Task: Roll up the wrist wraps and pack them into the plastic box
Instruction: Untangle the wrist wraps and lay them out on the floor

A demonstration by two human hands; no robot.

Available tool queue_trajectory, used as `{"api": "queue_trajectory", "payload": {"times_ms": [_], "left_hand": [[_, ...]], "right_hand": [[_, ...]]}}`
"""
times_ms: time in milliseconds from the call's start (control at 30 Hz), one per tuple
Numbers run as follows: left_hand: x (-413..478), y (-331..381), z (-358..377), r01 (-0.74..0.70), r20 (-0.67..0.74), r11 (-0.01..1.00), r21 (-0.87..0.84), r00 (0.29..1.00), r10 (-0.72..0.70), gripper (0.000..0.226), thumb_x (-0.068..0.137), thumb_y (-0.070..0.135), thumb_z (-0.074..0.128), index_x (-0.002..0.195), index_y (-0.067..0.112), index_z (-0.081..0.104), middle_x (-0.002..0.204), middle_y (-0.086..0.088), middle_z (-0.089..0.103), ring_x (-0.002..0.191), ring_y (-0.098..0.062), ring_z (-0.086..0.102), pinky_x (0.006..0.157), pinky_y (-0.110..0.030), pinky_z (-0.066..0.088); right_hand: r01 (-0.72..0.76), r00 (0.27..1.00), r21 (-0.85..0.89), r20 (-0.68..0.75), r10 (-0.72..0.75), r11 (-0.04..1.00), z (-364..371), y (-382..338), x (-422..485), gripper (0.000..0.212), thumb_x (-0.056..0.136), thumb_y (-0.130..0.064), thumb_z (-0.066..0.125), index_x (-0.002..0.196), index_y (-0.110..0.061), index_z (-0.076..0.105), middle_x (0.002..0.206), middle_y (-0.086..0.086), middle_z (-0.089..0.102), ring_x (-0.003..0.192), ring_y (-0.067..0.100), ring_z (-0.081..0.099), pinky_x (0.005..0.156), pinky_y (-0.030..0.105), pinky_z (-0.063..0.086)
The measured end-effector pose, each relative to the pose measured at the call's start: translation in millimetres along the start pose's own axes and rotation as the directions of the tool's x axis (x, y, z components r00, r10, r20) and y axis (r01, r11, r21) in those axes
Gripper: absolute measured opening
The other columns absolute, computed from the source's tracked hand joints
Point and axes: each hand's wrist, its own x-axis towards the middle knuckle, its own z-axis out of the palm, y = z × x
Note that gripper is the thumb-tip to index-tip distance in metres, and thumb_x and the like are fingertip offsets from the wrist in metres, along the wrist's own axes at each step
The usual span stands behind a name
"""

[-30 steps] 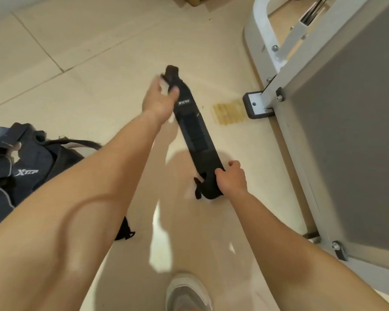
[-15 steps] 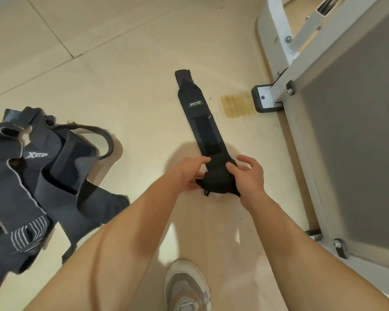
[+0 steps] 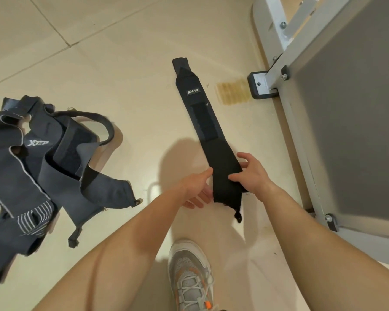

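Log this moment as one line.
phase: roll not started | long black fabric wrist wrap: stretched on beige tiled floor | right hand: pinches near end | left hand: open, touches left edge

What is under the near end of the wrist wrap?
Fingers of the left hand reach beneath the wrist wrap; the right hand holds its right side, thumb on top. Fingertips beneath are covered. Farther along it lies on the floor.
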Motion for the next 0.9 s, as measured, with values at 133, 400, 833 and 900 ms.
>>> {"api": "queue_trajectory", "payload": {"times_ms": [133, 400, 833, 900], "left_hand": [[19.6, -8.2, -1.8, -0.140, -0.379, 0.961, 0.238, 0.898, 0.224, 0.033, 0.101, 0.037, 0.051, 0.119, 0.014, 0.067, 0.120, -0.006, 0.069, 0.110, -0.027, 0.064, 0.095, -0.036, 0.050], [48.8, 17.6, -36.5, -0.109, -0.354, 0.663, 0.741, 0.775, 0.524, 0.065, 0.106, 0.042, 0.035, 0.162, 0.033, 0.004, 0.171, 0.003, -0.006, 0.157, -0.034, -0.007, 0.127, -0.050, 0.006], [14.0, 46.4, -103.2, -0.155, -0.371, 0.664, 0.732, 0.727, 0.578, 0.062, 0.103, 0.041, 0.045, 0.160, 0.027, 0.024, 0.169, 0.005, 0.020, 0.154, -0.027, 0.018, 0.122, -0.046, 0.023], [-16.5, 21.0, -119.8, -0.141, -0.447, 0.727, 0.672, 0.706, 0.550, 0.060, 0.102, 0.039, 0.047, 0.158, 0.026, 0.031, 0.165, 0.006, 0.031, 0.150, -0.024, 0.028, 0.118, -0.043, 0.031]], "right_hand": [[-0.026, 0.963, -0.457, -0.250, -0.100, 0.889, 15.9, 21.2, -2.8, 0.071, 0.089, -0.014, 0.073, 0.151, -0.024, 0.040, 0.148, 0.008, 0.042, 0.123, 0.030, 0.053, 0.093, 0.043, 0.058], [0.350, 0.897, -0.770, 0.111, -0.428, 0.533, 77.7, 9.2, 16.2, 0.064, 0.103, -0.035, 0.040, 0.162, -0.028, 0.017, 0.172, 0.009, 0.000, 0.157, 0.035, 0.003, 0.126, 0.051, 0.016], [0.282, 0.907, -0.749, 0.005, -0.421, 0.599, 77.7, -63.9, 15.2, 0.057, 0.101, -0.034, 0.047, 0.155, -0.022, 0.033, 0.168, 0.009, 0.016, 0.153, 0.035, 0.017, 0.117, 0.047, 0.035], [0.385, 0.878, -0.734, 0.104, -0.468, 0.560, 96.0, -87.9, -3.7, 0.055, 0.101, -0.031, 0.048, 0.154, -0.020, 0.036, 0.164, 0.007, 0.028, 0.146, 0.033, 0.031, 0.111, 0.045, 0.040]]}}
